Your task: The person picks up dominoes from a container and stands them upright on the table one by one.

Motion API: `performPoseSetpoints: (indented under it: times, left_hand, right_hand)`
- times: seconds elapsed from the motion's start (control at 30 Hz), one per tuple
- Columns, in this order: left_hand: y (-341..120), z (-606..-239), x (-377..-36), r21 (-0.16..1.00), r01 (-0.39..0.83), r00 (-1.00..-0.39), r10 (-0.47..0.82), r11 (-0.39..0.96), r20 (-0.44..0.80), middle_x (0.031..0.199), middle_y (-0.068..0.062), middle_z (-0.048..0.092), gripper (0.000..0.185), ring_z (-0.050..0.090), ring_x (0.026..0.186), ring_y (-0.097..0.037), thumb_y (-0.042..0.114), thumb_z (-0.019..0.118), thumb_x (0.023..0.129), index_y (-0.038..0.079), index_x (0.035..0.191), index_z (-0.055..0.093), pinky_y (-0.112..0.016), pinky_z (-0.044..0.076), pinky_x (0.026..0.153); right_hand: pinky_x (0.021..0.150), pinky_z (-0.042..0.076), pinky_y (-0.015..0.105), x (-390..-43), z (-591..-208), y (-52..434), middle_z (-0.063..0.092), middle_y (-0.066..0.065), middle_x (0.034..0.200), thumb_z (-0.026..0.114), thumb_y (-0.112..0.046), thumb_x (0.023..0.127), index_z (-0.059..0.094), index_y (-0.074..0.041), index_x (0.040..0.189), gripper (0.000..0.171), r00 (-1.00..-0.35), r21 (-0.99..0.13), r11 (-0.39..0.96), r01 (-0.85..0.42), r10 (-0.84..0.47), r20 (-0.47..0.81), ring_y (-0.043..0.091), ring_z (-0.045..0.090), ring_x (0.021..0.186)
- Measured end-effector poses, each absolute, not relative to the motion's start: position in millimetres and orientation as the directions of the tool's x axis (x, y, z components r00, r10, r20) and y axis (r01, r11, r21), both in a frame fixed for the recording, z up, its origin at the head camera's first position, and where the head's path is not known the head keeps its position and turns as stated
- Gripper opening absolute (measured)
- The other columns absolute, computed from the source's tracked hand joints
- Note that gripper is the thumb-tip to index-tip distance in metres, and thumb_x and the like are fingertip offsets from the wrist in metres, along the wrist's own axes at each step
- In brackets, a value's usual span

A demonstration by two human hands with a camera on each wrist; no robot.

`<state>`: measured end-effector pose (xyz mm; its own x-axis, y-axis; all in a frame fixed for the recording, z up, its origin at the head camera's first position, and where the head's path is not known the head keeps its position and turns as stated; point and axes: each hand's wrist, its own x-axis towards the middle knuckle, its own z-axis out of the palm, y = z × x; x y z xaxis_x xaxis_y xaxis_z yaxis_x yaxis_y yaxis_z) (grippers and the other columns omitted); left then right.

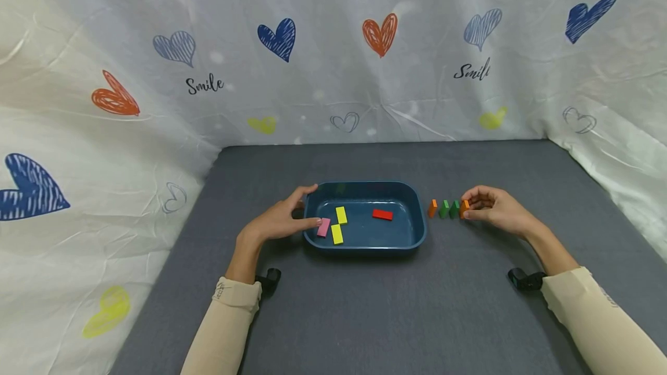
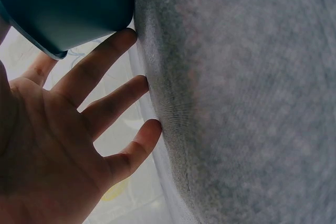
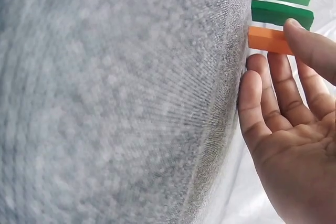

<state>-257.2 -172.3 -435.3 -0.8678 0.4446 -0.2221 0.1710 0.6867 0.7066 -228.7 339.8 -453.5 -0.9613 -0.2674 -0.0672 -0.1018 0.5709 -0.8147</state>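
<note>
Orange block [image 1: 465,209] pinched in right hand [image 1: 494,210], three blocks [image 1: 444,209] lined upright left of it; four loose blocks [image 1: 337,234] remain in tray [image 1: 372,240] touched by wide-spread left hand [image 1: 276,220].

A pale beige sleeve covers each forearm, the left sleeve [image 1: 221,328] and the right sleeve [image 1: 604,318] both ending short of the wrist. Dark script-like lettering [image 1: 220,288], too small to read, marks the left cuff; similar dark marks [image 1: 608,298] run along the right. A small black wrist camera [image 1: 268,280] with a rounded end juts out beside the left cuff, and a matching black unit [image 1: 525,279] beside the right. The fingers [image 2: 116,104] are bare, creased at the joints.
</note>
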Motion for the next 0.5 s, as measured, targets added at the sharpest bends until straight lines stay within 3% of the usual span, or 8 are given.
performPoseSetpoints:
  times: [0.27,0.5]
  left_hand:
    - [-173.2,-434.3,-257.0,0.710,0.172,-0.867,0.446,0.683,-0.220,0.164,-0.010,0.034,0.087,0.041,0.147,-0.036,0.059,0.072,0.088,0.046,0.158,0.022,-0.064,0.044,0.108]
    - [-173.2,-434.7,-256.6,0.709,0.174,-0.867,0.447,0.684,-0.219,0.166,-0.007,0.031,0.087,0.039,0.148,-0.035,0.060,0.071,0.088,0.047,0.158,0.022,-0.064,0.043,0.108]
  right_hand:
    - [0.079,0.056,0.025,-228.2,-451.6,339.0,0.066,0.017,0.115,0.074,-0.021,0.095,0.061,-0.002,0.126,0.038,-0.962,-0.805,0.587,-0.082,-0.257,-0.090,0.008,0.064,0.095]
    - [0.083,0.053,0.022,-223.6,-438.5,334.6,0.057,0.018,0.136,0.072,-0.028,0.096,0.056,-0.004,0.138,0.050,-0.968,-0.794,0.599,-0.101,-0.244,-0.061,0.007,0.061,0.107]
